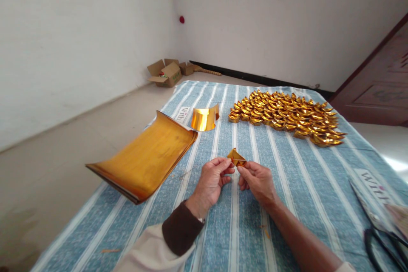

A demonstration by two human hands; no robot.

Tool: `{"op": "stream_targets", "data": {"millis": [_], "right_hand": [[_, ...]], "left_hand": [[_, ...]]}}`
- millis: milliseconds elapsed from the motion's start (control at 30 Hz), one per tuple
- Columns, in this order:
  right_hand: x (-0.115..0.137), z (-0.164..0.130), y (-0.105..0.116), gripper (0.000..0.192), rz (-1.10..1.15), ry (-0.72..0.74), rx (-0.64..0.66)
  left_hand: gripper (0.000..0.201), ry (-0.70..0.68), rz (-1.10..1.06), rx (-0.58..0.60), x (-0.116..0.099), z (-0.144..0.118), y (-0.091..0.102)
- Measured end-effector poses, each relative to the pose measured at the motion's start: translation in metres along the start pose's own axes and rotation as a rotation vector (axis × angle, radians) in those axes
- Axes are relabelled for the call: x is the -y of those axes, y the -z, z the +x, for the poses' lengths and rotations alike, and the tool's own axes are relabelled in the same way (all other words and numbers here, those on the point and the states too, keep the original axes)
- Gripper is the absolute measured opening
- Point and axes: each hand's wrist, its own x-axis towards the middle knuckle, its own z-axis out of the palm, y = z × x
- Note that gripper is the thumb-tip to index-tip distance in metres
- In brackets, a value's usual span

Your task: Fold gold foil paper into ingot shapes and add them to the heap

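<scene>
The left hand [208,185] and right hand [259,180] are both pinching a folded gold paper [237,158] between them, above the desk [229,238]. Its long side is running from hand to hand, neither being nearer, its tip is pointing away, and shiny gold shapes [282,112] are sitting farther off, to the right

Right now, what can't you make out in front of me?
All in the head view:
Folded gold piece: its gripped corners, covered by fingers of the left hand and right hand.
Scissors: handle ends, cut off by the bottom edge.
Stack of gold sheets: the sheet count, covered by the top one.
Open carton: most contents, hidden by its flaps.
</scene>
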Motion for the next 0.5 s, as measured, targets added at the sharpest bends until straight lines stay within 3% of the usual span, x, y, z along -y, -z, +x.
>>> {"op": "stream_targets", "data": {"millis": [500], "right_hand": [[-0.0102,-0.0035,-0.003,0.028,-0.182,0.14,-0.013]], "left_hand": [[0.023,0.017,-0.05,0.117,0.0059,0.0009,0.002]]}}
